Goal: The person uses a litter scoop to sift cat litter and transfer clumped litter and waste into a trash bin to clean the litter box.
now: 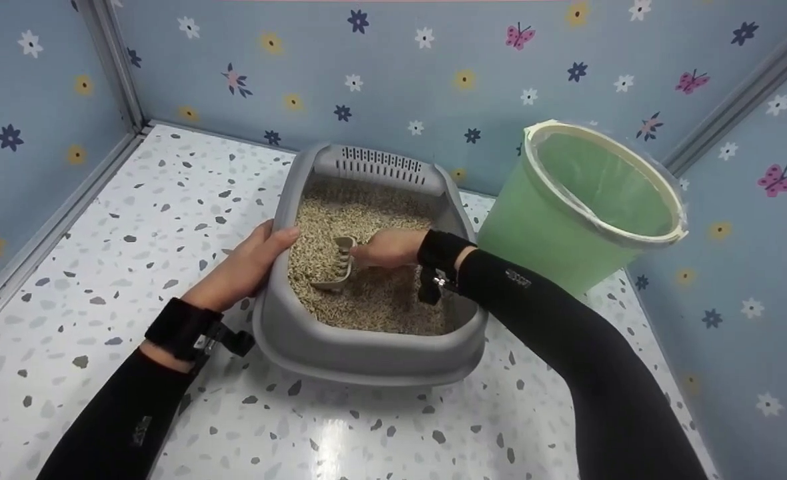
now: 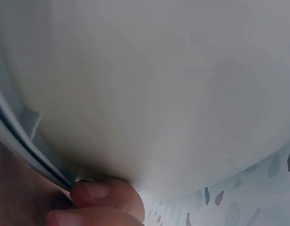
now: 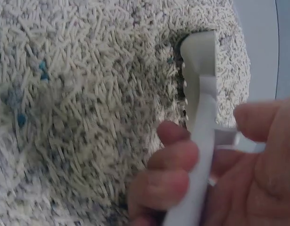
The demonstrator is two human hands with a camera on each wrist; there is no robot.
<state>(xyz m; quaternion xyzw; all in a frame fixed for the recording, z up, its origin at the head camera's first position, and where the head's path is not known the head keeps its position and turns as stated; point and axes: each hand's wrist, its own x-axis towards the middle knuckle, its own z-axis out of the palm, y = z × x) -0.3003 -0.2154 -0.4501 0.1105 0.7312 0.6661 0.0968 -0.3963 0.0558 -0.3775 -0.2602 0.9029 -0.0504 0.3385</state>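
Observation:
A grey litter box full of pale pellet litter stands on the floor. My left hand grips its left rim, thumb on top. In the left wrist view, fingertips curl in beneath the rim against the outer wall. Inside the box, my right hand holds a light slotted litter scoop by the handle. The right wrist view has the fingers wrapped round that handle, with the scoop's head partly sunk in the litter. A few blue bits lie among the pellets.
A green bin with a cream rim and a clear liner stands right of the box, close to the back wall. Flower-patterned panels enclose the speckled white floor at the back and both sides.

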